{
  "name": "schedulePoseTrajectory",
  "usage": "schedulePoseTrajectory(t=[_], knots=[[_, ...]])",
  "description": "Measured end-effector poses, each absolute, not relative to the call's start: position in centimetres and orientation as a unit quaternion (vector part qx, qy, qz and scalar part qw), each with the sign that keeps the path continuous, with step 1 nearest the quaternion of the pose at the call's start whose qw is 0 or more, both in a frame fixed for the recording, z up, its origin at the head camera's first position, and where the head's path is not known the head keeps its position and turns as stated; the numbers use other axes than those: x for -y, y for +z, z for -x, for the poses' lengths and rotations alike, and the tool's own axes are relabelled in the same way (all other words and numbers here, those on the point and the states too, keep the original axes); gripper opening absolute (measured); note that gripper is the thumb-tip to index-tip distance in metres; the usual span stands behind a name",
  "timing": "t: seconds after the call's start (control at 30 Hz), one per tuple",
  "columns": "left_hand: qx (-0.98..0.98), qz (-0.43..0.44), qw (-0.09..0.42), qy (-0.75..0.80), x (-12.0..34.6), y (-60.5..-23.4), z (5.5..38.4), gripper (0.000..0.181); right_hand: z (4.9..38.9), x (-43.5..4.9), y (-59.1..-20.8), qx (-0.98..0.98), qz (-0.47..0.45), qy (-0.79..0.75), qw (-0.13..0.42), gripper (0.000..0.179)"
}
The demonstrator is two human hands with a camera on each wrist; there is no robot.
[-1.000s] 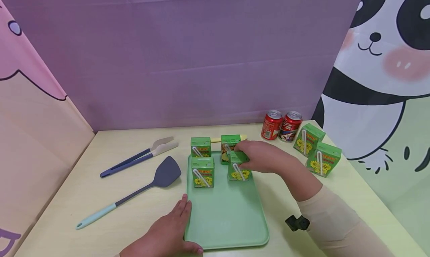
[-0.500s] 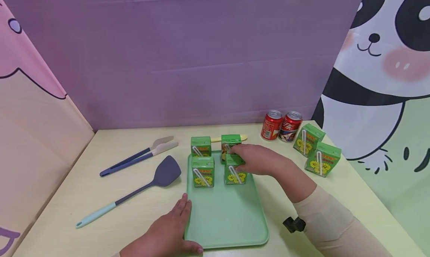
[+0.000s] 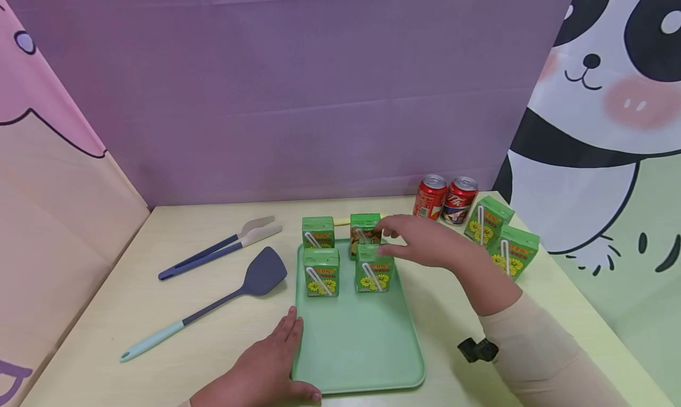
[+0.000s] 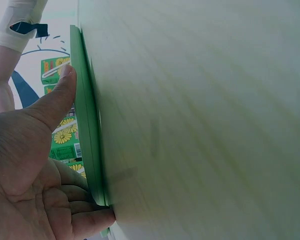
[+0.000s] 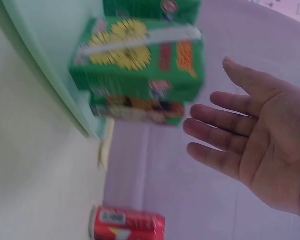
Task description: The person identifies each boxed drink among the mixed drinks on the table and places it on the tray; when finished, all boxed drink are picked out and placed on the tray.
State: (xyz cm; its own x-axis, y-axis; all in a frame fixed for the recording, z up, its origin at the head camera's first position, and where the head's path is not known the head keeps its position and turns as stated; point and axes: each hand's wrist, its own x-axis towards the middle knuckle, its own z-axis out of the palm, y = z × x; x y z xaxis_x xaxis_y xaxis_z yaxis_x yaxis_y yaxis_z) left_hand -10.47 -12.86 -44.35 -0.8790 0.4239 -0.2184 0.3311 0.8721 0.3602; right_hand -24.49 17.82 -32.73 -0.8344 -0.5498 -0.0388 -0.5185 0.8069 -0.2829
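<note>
A light green tray (image 3: 362, 348) lies on the table, with two rows of green juice cartons standing at its far end. My left hand (image 3: 266, 362) rests at the tray's near left corner, fingers straight along the side and thumb by the near edge. With its fingers spread and nothing held, my right hand (image 3: 425, 241) hovers just right of the cartons. Closest to it are the front right carton (image 3: 373, 274) and the rear right carton (image 3: 365, 232). The front left carton (image 3: 321, 277) and rear left carton (image 3: 318, 232) stand opposite. In the right wrist view, a gap separates the right hand (image 5: 265, 130) from the cartons.
Blue-handled tongs (image 3: 218, 250) and a spatula (image 3: 263, 272) lie left of the tray. Two red cans (image 3: 430, 199) stand at the back right, beside two more green cartons (image 3: 488, 217). Behind the tray lies a thin yellow utensil (image 3: 341, 222), partly hidden. A purple cloth (image 3: 319, 99) hangs behind the table.
The front right carton shifted slightly left and nearer, into line with its neighbours. My right hand then let go of it and moved up and right. The left hand stayed still.
</note>
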Motion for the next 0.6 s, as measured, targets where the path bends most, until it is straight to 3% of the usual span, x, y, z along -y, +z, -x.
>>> schedulePoseTrajectory(t=[0.23,0.6], knots=[[-0.955,-0.197,0.151,0.162,12.9,-44.2,10.4,0.126,25.1,-22.1,-30.5,-0.961,0.239,-0.137,-0.014,0.05],[-0.953,-0.195,0.157,0.169,12.8,-43.9,10.3,0.124,25.2,-29.7,-30.2,-0.982,0.153,-0.107,0.015,0.07]])
